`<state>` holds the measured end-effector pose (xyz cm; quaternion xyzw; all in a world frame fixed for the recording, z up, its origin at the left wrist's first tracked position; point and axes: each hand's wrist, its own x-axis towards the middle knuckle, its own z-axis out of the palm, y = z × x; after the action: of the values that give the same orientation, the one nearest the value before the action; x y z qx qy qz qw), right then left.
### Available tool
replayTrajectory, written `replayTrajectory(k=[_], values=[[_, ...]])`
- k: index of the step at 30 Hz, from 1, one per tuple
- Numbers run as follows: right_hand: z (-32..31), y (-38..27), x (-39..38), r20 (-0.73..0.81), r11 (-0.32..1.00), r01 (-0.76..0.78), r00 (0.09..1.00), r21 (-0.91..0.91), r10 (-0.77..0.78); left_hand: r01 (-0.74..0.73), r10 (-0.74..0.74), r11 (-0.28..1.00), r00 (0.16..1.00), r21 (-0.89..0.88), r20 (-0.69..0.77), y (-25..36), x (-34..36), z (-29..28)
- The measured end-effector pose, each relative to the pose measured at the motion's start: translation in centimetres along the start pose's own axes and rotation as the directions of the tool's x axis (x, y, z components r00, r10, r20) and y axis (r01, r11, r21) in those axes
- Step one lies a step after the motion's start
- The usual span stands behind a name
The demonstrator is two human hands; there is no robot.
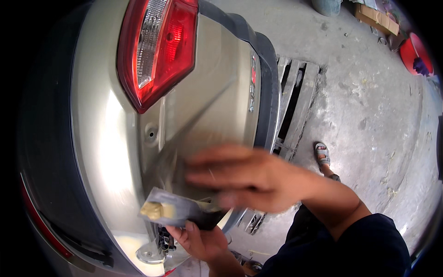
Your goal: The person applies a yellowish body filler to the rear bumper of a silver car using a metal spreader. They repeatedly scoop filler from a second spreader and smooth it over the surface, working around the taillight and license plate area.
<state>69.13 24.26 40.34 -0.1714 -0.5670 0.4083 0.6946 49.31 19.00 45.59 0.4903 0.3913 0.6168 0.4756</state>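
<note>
My left hand (205, 240) is closed around a putty knife (182, 211), low by the car's rear corner. It has a flat grey blade and a dark handle part, and a lump of yellowish putty (152, 210) sits near the blade's end. Just above it, my right hand (244, 177) reaches in from the right, its fingers smeared by motion. A faint blurred shape shows ahead of those fingers; I cannot make out whether they hold it. Behind both hands is the beige car body panel (207, 106), with a lit red tail light (168, 51) above.
Pale filler-like patches (131, 247) show on the lower body corner beside exposed dark fittings. A slotted floor grate (295, 99) runs behind the car. On the concrete floor stand a red basin (408, 53), a cardboard box (376, 18) and a grey bucket (326, 5). My sandalled foot (322, 152) is nearby.
</note>
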Motion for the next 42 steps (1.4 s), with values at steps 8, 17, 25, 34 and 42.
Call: replayTrajectory(k=[8, 17, 25, 34, 42], values=[[-0.3, 3.3, -4.4, 0.153, 0.935, 0.041, 0.988, -0.353, 0.015, -0.089, 0.128, 0.975, 0.975, 0.205, -0.184, 1.1, 0.2, 0.5], [-1.4, 5.8, 3.9, -0.33, 0.677, -0.28, 0.942, -0.681, 0.058, -0.136, 0.173, 0.958, 0.976, 0.253, -0.13, 1.5, -0.7, -0.7], [0.4, 5.9, 5.0, -0.353, 0.657, -0.293, 0.934, -0.695, 0.043, -0.102, 0.131, 0.964, 0.986, 0.246, -0.106, 0.7, -1.5, -1.3], [4.8, 4.7, 3.4, -0.391, 0.635, -0.376, 0.912, -0.675, 0.125, -0.116, 0.144, 0.964, 0.984, 0.239, -0.102, 0.6, -1.4, -1.4], [8.0, 5.1, 1.1, -0.353, 0.676, -0.326, 0.93, -0.66, 0.104, -0.121, 0.146, 0.969, 0.984, 0.215, -0.1, 1.6, -1.7, -2.0]])
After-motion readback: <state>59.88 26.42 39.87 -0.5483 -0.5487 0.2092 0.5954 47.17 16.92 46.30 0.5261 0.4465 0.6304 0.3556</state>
